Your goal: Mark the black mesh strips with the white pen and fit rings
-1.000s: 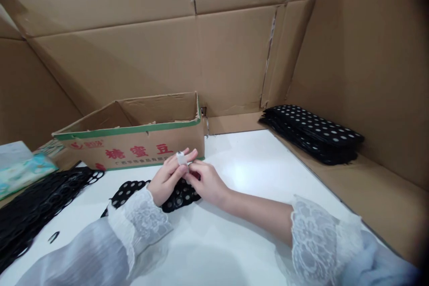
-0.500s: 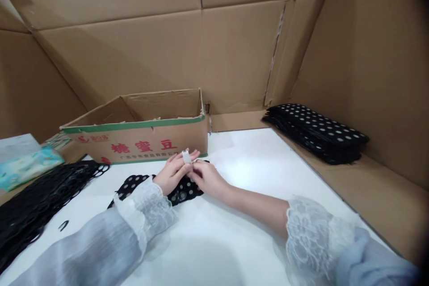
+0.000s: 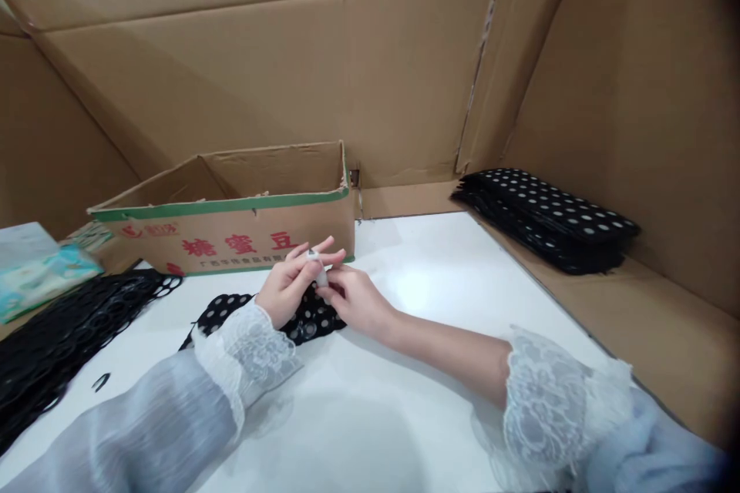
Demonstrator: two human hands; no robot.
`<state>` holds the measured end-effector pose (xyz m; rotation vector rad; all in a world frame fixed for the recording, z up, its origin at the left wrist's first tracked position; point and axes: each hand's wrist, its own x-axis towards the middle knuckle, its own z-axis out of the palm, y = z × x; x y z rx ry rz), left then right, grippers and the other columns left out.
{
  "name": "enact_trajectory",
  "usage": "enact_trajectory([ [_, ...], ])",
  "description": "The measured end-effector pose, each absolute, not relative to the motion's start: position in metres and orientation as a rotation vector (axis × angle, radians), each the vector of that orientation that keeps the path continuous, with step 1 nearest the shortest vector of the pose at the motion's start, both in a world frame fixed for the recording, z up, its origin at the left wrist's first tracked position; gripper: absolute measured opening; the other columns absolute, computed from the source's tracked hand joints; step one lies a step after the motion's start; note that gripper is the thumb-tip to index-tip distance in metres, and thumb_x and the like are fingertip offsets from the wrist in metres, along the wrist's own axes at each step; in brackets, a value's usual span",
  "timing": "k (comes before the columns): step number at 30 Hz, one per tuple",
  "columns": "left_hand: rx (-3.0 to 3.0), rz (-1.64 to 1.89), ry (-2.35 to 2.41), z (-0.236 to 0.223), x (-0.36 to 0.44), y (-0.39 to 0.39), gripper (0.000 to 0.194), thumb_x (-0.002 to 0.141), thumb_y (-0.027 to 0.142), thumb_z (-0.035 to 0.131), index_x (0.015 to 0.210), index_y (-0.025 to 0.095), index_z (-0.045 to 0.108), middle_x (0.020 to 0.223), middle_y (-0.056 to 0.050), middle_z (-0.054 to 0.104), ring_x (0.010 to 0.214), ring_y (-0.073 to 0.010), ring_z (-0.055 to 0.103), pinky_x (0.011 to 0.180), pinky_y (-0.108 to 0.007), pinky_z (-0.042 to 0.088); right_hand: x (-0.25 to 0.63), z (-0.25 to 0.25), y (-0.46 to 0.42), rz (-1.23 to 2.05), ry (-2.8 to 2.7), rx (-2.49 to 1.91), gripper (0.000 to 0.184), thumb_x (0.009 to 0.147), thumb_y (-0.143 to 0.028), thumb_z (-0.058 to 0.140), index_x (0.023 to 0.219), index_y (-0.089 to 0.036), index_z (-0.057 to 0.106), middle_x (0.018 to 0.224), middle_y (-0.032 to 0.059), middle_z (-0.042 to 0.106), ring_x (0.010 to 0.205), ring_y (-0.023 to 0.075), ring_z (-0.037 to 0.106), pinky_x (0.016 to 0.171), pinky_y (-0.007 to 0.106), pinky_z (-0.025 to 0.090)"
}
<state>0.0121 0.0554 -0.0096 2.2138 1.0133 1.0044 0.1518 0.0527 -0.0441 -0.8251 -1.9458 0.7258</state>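
My left hand [image 3: 286,285] hovers over a black sheet with pale dots [image 3: 223,312], fingers stretched and spread, holding nothing. A white band [image 3: 315,258], perhaps tape or a finger wrap, sits round one of its fingers. Close against it, my right hand [image 3: 361,302] has thumb and forefinger pinched at the lower end of the band. The pinch point is partly covered by the fingers. Both hands hide the middle of the dotted sheet, which lies on the white tabletop [image 3: 358,408].
An open cardboard box [image 3: 243,239] with red lettering stands behind the hands. Black cut-out sheets [image 3: 69,323] are heaped at left, near a tissue pack [image 3: 49,277] and a small black scrap [image 3: 101,381]. Stacked black dotted sheets [image 3: 549,216] lie right. Cardboard walls [image 3: 231,77] surround the table.
My left fingers have spread further apart. The white band's lower end now reaches toward my right hand's pinch. The whole view has shifted slightly.
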Motion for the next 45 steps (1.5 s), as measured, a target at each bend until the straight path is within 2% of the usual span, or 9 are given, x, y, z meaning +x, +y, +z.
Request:
enact_trajectory([
  [10, 2.281, 0.909, 1.108, -0.009, -0.013, 0.070, 0.049, 0.087, 0.044, 0.029, 0.118, 0.012, 0.050, 0.125, -0.009, 0.050, 0.121, -0.0218, 0.040, 0.105, -0.038, 0.027, 0.154, -0.045, 0.064, 0.707, -1.948, -0.892, 0.015, 0.076, -0.020, 0.048, 0.062, -0.017, 0.050, 0.062, -0.0012, 0.048, 0.058, 0.0107, 0.044, 0.057, 0.023, 0.035],
  [13, 2.557, 0.624, 1.094, -0.014, -0.033, 0.071, 0.047, 0.085, 0.042, 0.036, 0.124, 0.017, 0.044, 0.125, -0.008, 0.051, 0.114, -0.0221, 0.047, 0.099, -0.036, 0.035, 0.161, -0.039, 0.065, 0.745, -1.817, -0.954, 0.011, 0.079, -0.023, 0.044, 0.081, -0.017, 0.053, 0.063, -0.0019, 0.049, 0.057, 0.0109, 0.045, 0.056, 0.023, 0.036],
  [19, 2.788, 0.356, 1.196, -0.035, -0.050, 0.062, 0.040, 0.085, 0.034, 0.035, 0.117, 0.019, 0.052, 0.121, -0.009, 0.051, 0.112, -0.0210, 0.048, 0.098, -0.034, 0.037, 0.165, -0.042, 0.056, 0.912, -1.733, -0.865, 0.055, 0.077, -0.020, 0.044, 0.129, -0.019, 0.028, 0.064, -0.0028, 0.053, 0.055, 0.0120, 0.048, 0.054, 0.024, 0.039],
  [24, 2.778, 0.214, 1.206, -0.033, -0.051, 0.063, 0.037, 0.086, 0.035, 0.032, 0.114, 0.021, 0.052, 0.127, -0.004, 0.047, 0.115, -0.0185, 0.045, 0.099, -0.031, 0.037, 0.167, -0.046, 0.053, 0.908, -1.778, -0.837, 0.077, 0.079, -0.018, 0.044, 0.139, -0.024, -0.004, 0.069, -0.0021, 0.056, 0.050, 0.0104, 0.046, 0.053, 0.023, 0.040],
  [28, 2.779, 0.314, 1.148, -0.031, -0.050, 0.064, 0.027, 0.083, 0.029, 0.036, 0.102, 0.018, 0.052, 0.118, -0.008, 0.048, 0.110, -0.0188, 0.046, 0.096, -0.031, 0.038, 0.170, -0.045, 0.052, 0.790, -1.935, -0.780, 0.060, 0.080, -0.014, 0.040, 0.135, -0.031, 0.022, 0.086, 0.0007, 0.058, 0.060, 0.0098, 0.049, 0.063, 0.025, 0.044],
  [32, 2.683, 0.487, 1.047, -0.034, -0.046, 0.064, 0.017, 0.079, 0.021, 0.039, 0.094, 0.017, 0.046, 0.108, -0.009, 0.047, 0.103, -0.0185, 0.046, 0.092, -0.033, 0.038, 0.171, -0.046, 0.051, 0.664, -2.095, -0.791, 0.034, 0.082, -0.015, 0.039, 0.114, -0.021, 0.052, 0.100, 0.0052, 0.057, 0.074, 0.0115, 0.053, 0.074, 0.028, 0.043],
  [36, 2.436, 0.660, 1.042, -0.035, -0.049, 0.064, 0.006, 0.079, 0.017, 0.039, 0.084, 0.018, 0.040, 0.101, -0.006, 0.051, 0.095, -0.0168, 0.048, 0.087, -0.032, 0.038, 0.171, -0.047, 0.052, 0.654, -2.138, -0.813, 0.027, 0.084, -0.018, 0.039, 0.106, -0.018, 0.054, 0.101, 0.0053, 0.059, 0.075, 0.0114, 0.053, 0.074, 0.027, 0.042],
  [41, 1.940, 0.803, 1.135, -0.039, -0.053, 0.070, 0.041, 0.066, 0.017, 0.048, 0.106, 0.018, 0.037, 0.085, -0.002, 0.055, 0.082, -0.0163, 0.053, 0.075, -0.030, 0.042, 0.172, -0.044, 0.051, 0.663, -2.173, -0.860, 0.028, 0.085, -0.028, 0.041, 0.110, -0.019, 0.050, 0.086, 0.0031, 0.058, 0.067, 0.0111, 0.051, 0.067, 0.025, 0.043],
  [45, 1.778, 0.767, 1.093, -0.041, -0.048, 0.072, 0.046, 0.062, 0.020, 0.040, 0.108, 0.014, 0.044, 0.080, -0.005, 0.059, 0.077, -0.0196, 0.056, 0.073, -0.036, 0.045, 0.173, -0.041, 0.047, 0.681, -2.240, -0.798, 0.044, 0.080, -0.041, 0.049, 0.118, -0.020, 0.042, 0.095, 0.0042, 0.059, 0.068, 0.0114, 0.053, 0.067, 0.026, 0.043],
])
